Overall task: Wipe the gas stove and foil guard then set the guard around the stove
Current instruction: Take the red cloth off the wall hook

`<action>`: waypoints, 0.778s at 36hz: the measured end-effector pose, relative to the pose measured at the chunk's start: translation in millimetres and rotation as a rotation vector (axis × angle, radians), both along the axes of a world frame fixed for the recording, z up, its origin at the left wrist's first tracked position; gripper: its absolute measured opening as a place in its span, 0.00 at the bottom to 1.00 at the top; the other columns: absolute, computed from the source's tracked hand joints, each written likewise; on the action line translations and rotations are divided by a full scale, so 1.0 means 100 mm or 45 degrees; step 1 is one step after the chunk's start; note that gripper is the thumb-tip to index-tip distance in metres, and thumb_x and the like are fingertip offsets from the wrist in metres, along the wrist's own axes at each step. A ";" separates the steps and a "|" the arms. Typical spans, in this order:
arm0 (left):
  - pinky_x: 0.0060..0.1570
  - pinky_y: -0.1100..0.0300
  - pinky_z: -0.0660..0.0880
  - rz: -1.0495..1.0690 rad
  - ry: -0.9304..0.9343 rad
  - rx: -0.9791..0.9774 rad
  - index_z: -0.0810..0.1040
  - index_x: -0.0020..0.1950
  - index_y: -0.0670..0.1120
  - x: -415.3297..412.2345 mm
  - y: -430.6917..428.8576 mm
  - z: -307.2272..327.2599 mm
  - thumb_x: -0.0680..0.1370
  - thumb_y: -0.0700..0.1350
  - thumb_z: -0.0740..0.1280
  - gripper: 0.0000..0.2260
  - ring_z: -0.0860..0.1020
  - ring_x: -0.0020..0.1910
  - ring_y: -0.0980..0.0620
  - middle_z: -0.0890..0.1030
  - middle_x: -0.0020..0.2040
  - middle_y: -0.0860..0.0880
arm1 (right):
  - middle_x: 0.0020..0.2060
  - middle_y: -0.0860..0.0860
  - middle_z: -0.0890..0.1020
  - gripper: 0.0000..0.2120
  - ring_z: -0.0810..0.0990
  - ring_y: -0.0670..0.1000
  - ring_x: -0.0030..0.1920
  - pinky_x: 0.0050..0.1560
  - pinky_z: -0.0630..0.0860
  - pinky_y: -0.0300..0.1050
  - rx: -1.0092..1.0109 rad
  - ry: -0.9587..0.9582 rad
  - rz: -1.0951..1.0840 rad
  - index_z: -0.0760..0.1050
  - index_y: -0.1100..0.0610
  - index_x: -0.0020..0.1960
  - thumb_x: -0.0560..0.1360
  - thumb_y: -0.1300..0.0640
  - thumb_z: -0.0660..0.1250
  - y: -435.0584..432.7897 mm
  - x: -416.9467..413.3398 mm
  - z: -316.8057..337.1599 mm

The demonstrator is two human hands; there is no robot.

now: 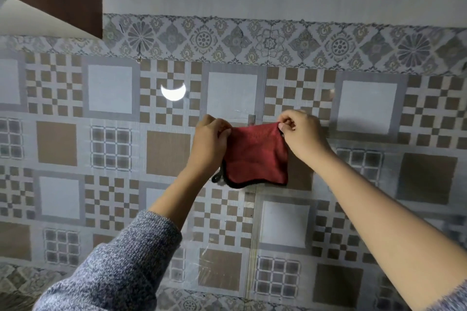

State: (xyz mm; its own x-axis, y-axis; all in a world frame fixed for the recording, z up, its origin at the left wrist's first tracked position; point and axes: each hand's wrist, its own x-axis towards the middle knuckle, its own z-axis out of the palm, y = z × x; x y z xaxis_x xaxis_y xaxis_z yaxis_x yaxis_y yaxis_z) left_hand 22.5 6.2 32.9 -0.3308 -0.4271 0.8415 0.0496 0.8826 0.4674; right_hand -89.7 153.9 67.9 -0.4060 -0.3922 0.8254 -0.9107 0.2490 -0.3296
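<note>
The fingers (225, 129) of my left hand (211, 141) are curled and pinch the upper left corner of the red cloth (255, 156). The fingers of my right hand (302, 132) pinch the upper right corner in the same way. Both hands grip the cloth and hold nothing else.

The cloth is stretched between the two hands and hangs down from them, flat in front of the tiled wall (111, 88). I cannot tell if it touches the wall. It is nearly square, so it has no clear long axis. Its top edge runs from left to right between my fingers, and its black-trimmed bottom edge points down.

A black loop (216, 177) sits at the lower left corner, just under my left wrist, so the left hand is the nearer one to it. Just above the top edge, between the hands, a small grey peg (251, 118) shows on the wall. It may be a hook, but it is too small to say.

The gas stove and the foil guard are not in view, and no counter is in view either. I judge that the cloth must go downward, below the picture, to reach them.
</note>
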 end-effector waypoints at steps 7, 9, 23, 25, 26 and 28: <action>0.48 0.61 0.75 -0.129 -0.160 -0.064 0.78 0.53 0.40 0.51 0.40 -0.12 0.79 0.39 0.61 0.08 0.76 0.47 0.49 0.78 0.50 0.44 | 0.42 0.50 0.78 0.05 0.75 0.49 0.44 0.46 0.67 0.38 0.152 -0.056 0.005 0.77 0.59 0.49 0.76 0.63 0.63 0.59 0.49 -0.04; 0.41 0.68 0.73 -0.157 -0.241 -0.127 0.77 0.52 0.41 0.65 0.52 -0.18 0.79 0.40 0.60 0.07 0.76 0.45 0.51 0.79 0.47 0.47 | 0.43 0.50 0.79 0.05 0.75 0.48 0.44 0.46 0.68 0.38 0.207 -0.092 0.010 0.77 0.59 0.48 0.76 0.63 0.63 0.78 0.61 -0.12; 0.43 0.66 0.75 -0.393 -0.845 -0.236 0.79 0.56 0.42 0.69 1.30 -0.82 0.77 0.40 0.64 0.09 0.77 0.45 0.52 0.81 0.49 0.46 | 0.41 0.48 0.79 0.06 0.76 0.48 0.45 0.47 0.68 0.39 0.446 -0.307 -0.103 0.76 0.53 0.42 0.75 0.62 0.65 1.87 0.56 -1.03; 0.51 0.59 0.77 -0.408 -0.999 -0.212 0.80 0.57 0.43 0.56 1.39 -0.90 0.77 0.39 0.65 0.10 0.79 0.48 0.51 0.82 0.52 0.46 | 0.41 0.49 0.79 0.06 0.76 0.48 0.43 0.46 0.68 0.39 0.464 -0.334 -0.099 0.76 0.54 0.41 0.75 0.62 0.65 1.97 0.44 -1.10; 0.53 0.57 0.77 -0.412 -1.060 -0.197 0.80 0.57 0.44 0.46 1.48 -0.95 0.76 0.38 0.65 0.11 0.79 0.50 0.50 0.82 0.52 0.46 | 0.40 0.49 0.78 0.05 0.76 0.47 0.42 0.45 0.68 0.39 0.493 -0.342 -0.092 0.77 0.54 0.41 0.75 0.62 0.66 2.04 0.34 -1.14; 0.53 0.58 0.76 -0.402 -1.146 -0.186 0.80 0.57 0.43 0.34 1.56 -1.05 0.76 0.36 0.65 0.11 0.78 0.49 0.51 0.82 0.53 0.46 | 0.39 0.49 0.78 0.04 0.75 0.47 0.41 0.43 0.67 0.38 0.562 -0.354 -0.081 0.78 0.55 0.43 0.75 0.62 0.66 2.09 0.21 -1.22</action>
